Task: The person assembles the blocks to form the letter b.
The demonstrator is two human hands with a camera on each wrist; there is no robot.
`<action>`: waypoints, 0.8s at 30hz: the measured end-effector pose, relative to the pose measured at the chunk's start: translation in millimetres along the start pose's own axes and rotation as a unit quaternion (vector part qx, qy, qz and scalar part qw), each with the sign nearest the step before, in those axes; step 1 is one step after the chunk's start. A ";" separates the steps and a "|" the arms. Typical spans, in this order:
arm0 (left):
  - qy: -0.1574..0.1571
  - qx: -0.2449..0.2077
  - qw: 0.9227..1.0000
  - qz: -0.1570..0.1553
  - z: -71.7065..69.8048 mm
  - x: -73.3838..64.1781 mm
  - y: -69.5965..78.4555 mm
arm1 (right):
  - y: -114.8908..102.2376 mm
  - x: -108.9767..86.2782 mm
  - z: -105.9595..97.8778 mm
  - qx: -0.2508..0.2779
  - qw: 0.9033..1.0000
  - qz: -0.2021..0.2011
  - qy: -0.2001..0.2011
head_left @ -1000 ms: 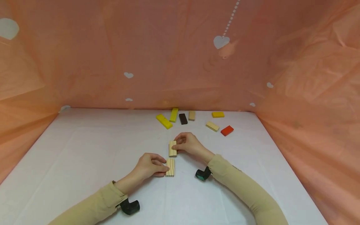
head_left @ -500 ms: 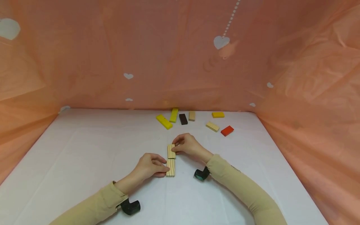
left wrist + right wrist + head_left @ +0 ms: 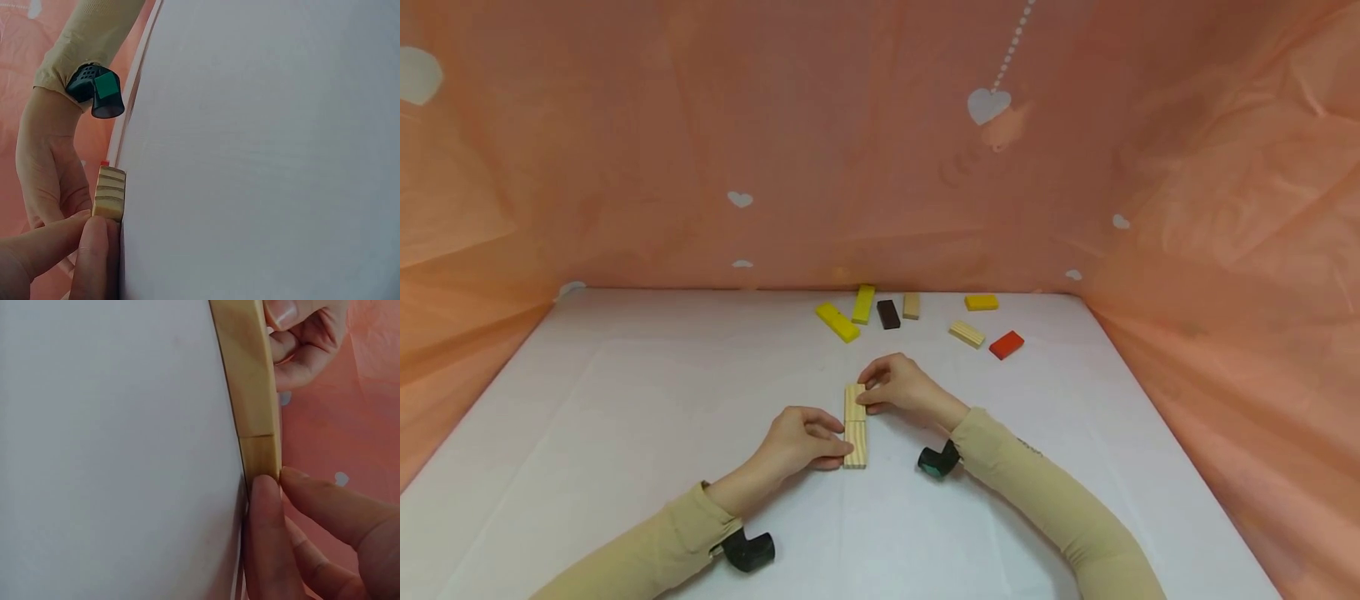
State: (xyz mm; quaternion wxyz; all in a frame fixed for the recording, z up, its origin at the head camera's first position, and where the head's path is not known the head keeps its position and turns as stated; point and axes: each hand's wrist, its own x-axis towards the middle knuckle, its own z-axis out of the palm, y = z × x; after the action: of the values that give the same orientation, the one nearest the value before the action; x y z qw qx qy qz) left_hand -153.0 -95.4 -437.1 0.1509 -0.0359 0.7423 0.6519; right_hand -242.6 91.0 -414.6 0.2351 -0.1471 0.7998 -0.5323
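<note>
Two plain wooden blocks lie flat in one line, end to end, at the middle of the table. My left hand (image 3: 796, 440) holds the near wooden block (image 3: 856, 446) at its left side, thumb on the top edge. On the right side of the far wooden block (image 3: 852, 400), my right hand (image 3: 901, 387) pinches with thumb and fingers. In the right wrist view the ends of the near block (image 3: 247, 375) and far block (image 3: 257, 456) meet at a thin seam. The left wrist view shows the near block's striped end (image 3: 109, 190) by my left fingertips.
Across the back of the white table (image 3: 662, 375) lie two long yellow blocks (image 3: 838, 322), a dark brown block (image 3: 888, 314) and a tan block (image 3: 912, 306). Further right are an orange-yellow block (image 3: 981, 302), a grooved wooden block (image 3: 967, 334) and a red block (image 3: 1006, 345).
My right hand has brought the far block toward me and slightly left, closing the gap to the near block. My left hand has stayed almost still.
</note>
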 end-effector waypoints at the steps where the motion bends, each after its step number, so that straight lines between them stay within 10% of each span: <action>1: 0.001 0.000 1.000 0.000 0.1 -0.1 0.2 | 0.0 0.1 -0.7 -0.002 1.000 0.000 -0.001; 24: -0.007 -0.032 0.999 -0.012 -2.5 -0.6 2.3 | -4.2 3.3 -7.0 -0.011 0.999 0.004 -0.034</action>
State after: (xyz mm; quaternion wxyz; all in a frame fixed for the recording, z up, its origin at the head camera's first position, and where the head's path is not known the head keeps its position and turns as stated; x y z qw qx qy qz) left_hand -153.4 -97.5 -434.4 0.1631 -0.0451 0.7191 0.6740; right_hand -249.2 93.3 -409.3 0.2624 -0.1650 0.7978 -0.5171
